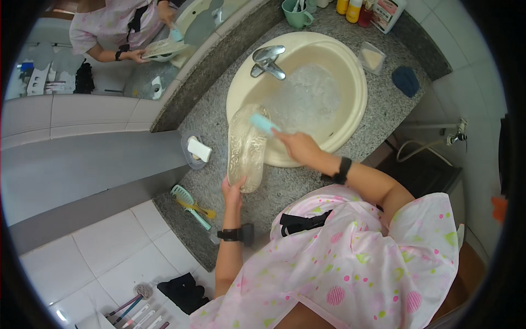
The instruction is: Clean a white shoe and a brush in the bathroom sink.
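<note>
My left hand (234, 189) is closed on the near end of a long cream slipper (245, 148), its patterned surface wet and sudsy. The slipper leans across the left rim of the cream washbasin (356, 104). In my right hand (298, 148) is a light blue scrub brush (263, 124), held against the slipper's upper right part; its bristles are hidden. Foamy water (309, 96) lies in the basin, below a chrome tap (268, 61).
A soap bar (199, 149) in a dish sits left on the granite counter (211, 118), above a green hairbrush (186, 200) and a yellow comb (205, 212). A green mug (297, 15), bottles (353, 10), a packet (372, 58) and a dark blue cloth (405, 81) surround the basin.
</note>
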`<state>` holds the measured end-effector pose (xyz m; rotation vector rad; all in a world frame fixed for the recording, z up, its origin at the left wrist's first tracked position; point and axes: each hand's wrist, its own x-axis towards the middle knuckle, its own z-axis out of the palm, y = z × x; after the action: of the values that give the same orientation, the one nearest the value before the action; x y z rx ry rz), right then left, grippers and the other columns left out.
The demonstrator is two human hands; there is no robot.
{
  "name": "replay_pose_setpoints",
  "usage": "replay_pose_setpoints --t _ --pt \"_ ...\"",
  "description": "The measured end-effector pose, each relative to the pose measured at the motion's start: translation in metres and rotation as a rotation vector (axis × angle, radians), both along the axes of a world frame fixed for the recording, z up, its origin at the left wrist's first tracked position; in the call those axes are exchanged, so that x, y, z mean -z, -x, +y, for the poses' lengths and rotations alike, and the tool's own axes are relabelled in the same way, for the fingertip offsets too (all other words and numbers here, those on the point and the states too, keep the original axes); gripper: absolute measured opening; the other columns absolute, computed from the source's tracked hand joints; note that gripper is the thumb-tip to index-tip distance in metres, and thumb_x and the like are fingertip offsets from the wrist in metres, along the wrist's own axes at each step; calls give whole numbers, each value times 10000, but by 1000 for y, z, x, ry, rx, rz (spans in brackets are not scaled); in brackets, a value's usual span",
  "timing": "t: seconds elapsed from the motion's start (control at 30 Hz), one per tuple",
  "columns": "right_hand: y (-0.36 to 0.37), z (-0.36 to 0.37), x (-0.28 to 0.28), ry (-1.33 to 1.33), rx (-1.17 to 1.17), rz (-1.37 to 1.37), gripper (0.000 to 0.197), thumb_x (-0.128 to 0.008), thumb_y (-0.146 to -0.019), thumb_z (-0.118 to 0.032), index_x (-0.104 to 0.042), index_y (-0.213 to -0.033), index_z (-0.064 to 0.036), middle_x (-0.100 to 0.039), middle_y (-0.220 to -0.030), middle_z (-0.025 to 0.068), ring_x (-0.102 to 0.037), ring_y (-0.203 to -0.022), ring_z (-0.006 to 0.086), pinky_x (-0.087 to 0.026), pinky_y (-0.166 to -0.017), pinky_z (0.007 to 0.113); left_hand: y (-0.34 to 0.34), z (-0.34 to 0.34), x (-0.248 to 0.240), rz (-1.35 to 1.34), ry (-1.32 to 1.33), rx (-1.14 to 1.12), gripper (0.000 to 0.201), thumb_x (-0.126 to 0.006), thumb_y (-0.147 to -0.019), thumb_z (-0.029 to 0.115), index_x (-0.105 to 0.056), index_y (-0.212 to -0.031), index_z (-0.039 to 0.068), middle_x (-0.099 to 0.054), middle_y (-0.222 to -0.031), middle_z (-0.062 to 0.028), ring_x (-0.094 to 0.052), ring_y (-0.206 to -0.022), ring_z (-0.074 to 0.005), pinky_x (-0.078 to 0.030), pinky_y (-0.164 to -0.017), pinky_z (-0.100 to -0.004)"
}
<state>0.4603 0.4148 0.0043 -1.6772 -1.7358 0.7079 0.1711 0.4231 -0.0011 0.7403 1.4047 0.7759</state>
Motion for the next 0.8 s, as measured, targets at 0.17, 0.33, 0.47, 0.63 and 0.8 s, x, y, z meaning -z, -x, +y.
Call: replay_pose_setpoints --t 0.17,0.33,0.47,0.63,0.8 --pt "-19 17 21 121 10 126 442 -504 -887 -93 -562 -1310 -208 -611 -686 209 -598 -566 362 -464 -535 452 -4 -5 -4 -30 28 -5 464 -700 -792 -13 -534 -1223 -56 -632 -1140 -147 -630 -992 -222 -501 -841 -320" --pt "4 -6 -5 -15 -109 25 446 -494 -872 -68 -567 -1300 -172 -623 -717 215 -601 -577 369 -469 -539 446 -1 -1 -9 -115 65 -76 445 -690 -802 -8 -529 -1213 -66 -623 -1146 -162 -636 -980 -231 -516 -830 -332" --pt "-21 25 16 51 14 4 454 -501 -849 -77 -549 -1294 -152 -651 -804 201 -633 -672 370 -494 -605 467 -3 -1 -14 -102 87 -44 434 -668 -818 -11 -514 -1218 -76 -617 -1152 -173 -638 -986 -244 -529 -816 -342" --pt "2 2 -3 -25 -43 13 419 -477 -897 -108 -538 -1307 -171 -653 -756 177 -629 -619 346 -490 -564 460 4 -1 -7 -112 45 -31 429 -662 -826 -7 -511 -1220 -85 -619 -1146 -180 -639 -991 -251 -530 -817 -345" --pt "-16 24 20 72 -24 -33 472 -459 -905 -101 -489 -1367 -193 -639 -721 184 -634 -614 340 -496 -566 458 -8 2 -17 -72 64 -27 408 -659 -832 -7 -516 -1203 -98 -630 -1121 -184 -646 -974 -251 -538 -810 -351"
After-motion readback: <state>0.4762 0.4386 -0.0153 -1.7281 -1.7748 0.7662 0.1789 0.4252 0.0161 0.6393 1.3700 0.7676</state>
